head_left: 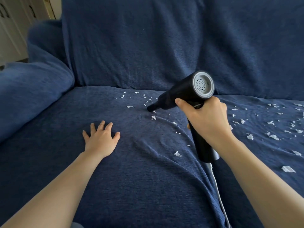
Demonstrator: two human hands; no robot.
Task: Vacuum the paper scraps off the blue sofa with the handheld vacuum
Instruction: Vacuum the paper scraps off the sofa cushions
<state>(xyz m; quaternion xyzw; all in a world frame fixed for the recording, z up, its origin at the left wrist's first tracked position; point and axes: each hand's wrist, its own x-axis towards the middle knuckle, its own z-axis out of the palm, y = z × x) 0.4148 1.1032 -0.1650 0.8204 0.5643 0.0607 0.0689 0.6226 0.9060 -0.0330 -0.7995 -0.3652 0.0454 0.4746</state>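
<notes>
- Nearest the camera, a white cord (pixel 218 191) ran from the base of the handheld vacuum (pixel 189 96) down across the blue sofa (pixel 115 186) seat.
- Left hand (pixel 102 139): lay flat on the seat cover, fingers spread and straight, gripping nothing; it appeared to hold the loose fabric taut.
- Right hand (pixel 207 119): fingers curled round the vacuum's black handle, thumb along the barrel.
- Nozzle (pixel 152 108): tip met the cover among the paper scraps (pixel 153 117) near the middle of the seat; a denser patch of scraps (pixel 271 127) lay to the right, untouched.
- Technique, as judged: keep the nozzle low and angled, sweep slowly, and keep the cover pinned flat so folds do not hide scraps or get sucked in.
- Backrest (pixel 164 38): showed no scraps.
</notes>
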